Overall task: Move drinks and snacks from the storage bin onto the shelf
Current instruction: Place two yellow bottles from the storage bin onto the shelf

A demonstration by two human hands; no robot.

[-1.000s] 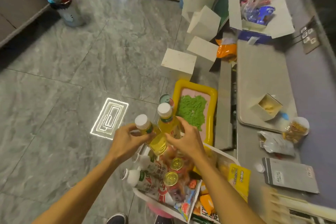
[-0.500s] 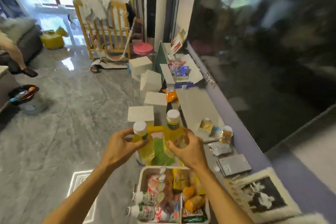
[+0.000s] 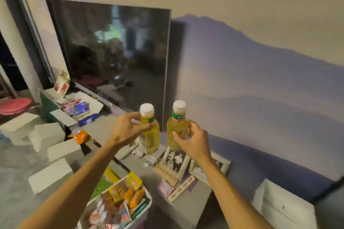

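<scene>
My left hand (image 3: 128, 129) grips a yellow drink bottle (image 3: 151, 132) with a white cap, held upright. My right hand (image 3: 193, 140) grips a second yellow bottle (image 3: 176, 126) with a red-green label, also upright. Both bottles hang above the grey shelf (image 3: 149, 171) that runs below the television. The white storage bin (image 3: 147, 196) sits at the bottom centre, below my left forearm, with snack packets and wrapped sweets inside.
A large dark television (image 3: 115, 57) stands on the shelf at the back. Picture frames (image 3: 208, 168), a wooden peg rack (image 3: 165, 171) and a domino-like strip (image 3: 181, 188) lie under my hands. White blocks (image 3: 46, 135) sit on the floor left; a white cabinet (image 3: 283, 208) stands right.
Both hands have lifted the two bottles out of the bin and up over the shelf. My view has swung up and right, from the floor toward the television and wall.
</scene>
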